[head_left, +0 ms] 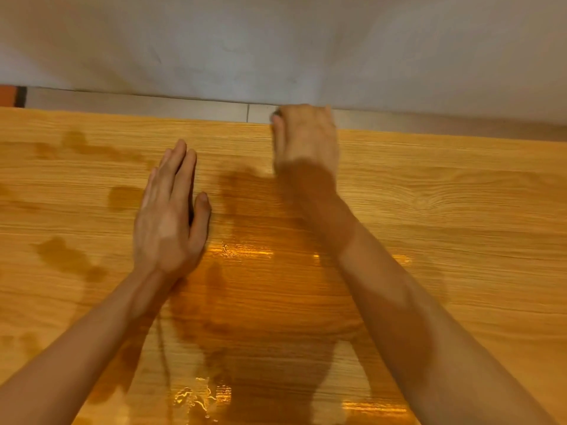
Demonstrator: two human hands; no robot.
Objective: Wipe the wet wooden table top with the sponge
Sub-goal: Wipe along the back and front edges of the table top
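Gleaming wet grain covers the table top (445, 210) (left hand (167, 222) flat).

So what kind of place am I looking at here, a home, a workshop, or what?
Probably an indoor room, maybe a home or small eatery; I can't tell which. A wood-grain table top with wet patches stands near a plain pale wall, with tiled floor between.

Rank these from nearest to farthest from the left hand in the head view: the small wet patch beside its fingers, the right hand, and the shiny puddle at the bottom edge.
Measured from the left hand, flat on the wooden table top:
1. Small wet patch, just left of its fingers, almost touching.
2. Right hand, to its right, at the table's far edge.
3. Shiny puddle, at the near edge between the forearms.
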